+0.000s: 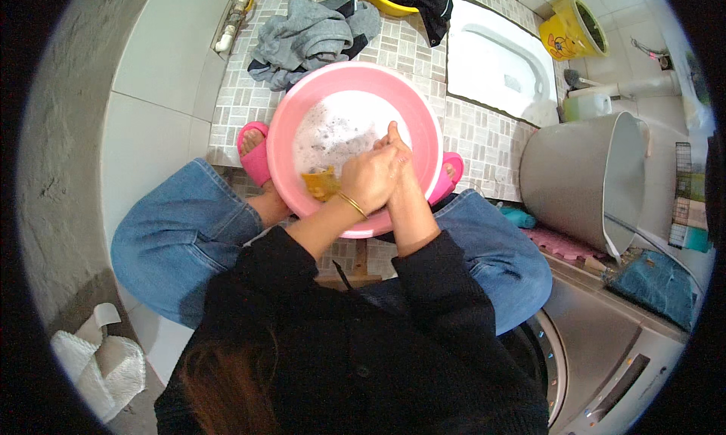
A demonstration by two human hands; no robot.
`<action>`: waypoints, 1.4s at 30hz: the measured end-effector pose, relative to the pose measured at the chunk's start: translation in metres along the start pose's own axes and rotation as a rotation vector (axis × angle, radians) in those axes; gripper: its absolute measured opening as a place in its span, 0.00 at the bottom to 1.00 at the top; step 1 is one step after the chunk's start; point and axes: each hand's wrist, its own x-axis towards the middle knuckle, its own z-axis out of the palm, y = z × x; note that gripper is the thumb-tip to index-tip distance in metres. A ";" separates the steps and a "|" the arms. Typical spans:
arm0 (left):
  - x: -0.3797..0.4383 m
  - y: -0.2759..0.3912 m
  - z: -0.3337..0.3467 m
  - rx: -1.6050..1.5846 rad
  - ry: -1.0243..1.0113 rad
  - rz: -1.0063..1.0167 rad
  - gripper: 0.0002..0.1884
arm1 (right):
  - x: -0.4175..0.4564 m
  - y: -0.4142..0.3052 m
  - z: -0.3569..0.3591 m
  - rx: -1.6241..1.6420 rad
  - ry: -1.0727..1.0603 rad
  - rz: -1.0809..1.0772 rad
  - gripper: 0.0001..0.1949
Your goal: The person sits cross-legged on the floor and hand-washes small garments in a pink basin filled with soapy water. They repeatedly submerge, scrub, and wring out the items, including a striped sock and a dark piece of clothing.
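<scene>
A round pink plastic basin (354, 74) holds white suds (334, 120) with dark specks. Above its right part, my left hand (371, 174), with a gold bangle (353, 204) at the wrist, lies across my right hand (401, 151). The two touch, and one fingertip points up towards the suds. Whether anything is between the palms is hidden. A yellow-brown object (322, 183), perhaps a cloth or a piece of packaging, sits in the basin at its lower left, beside my left hand. Beyond the basin, a heap of wet-looking grey clothes (309, 32) lies on the tiled floor.
A yellow basin (388, 5) with dark clothes stands at the top. To the right are a white squat toilet (499, 57), a yellow bucket (567, 32) and a large grey bin (567, 162) on its side. A tiled wall rises at left.
</scene>
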 end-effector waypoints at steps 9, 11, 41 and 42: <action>0.029 0.010 -0.004 -0.025 -0.199 -0.130 0.20 | 0.013 0.023 -0.008 0.317 -0.220 -0.126 0.26; 0.049 -0.012 0.008 -0.108 -0.138 -0.190 0.21 | -0.003 -0.002 0.006 0.295 -0.178 -0.038 0.27; 0.020 -0.003 -0.013 -0.039 0.079 -0.160 0.15 | -0.057 -0.005 0.022 0.247 -0.400 -0.061 0.19; 0.031 -0.017 -0.014 -0.015 0.098 -0.236 0.15 | -0.076 -0.005 0.042 0.169 -0.172 -0.083 0.19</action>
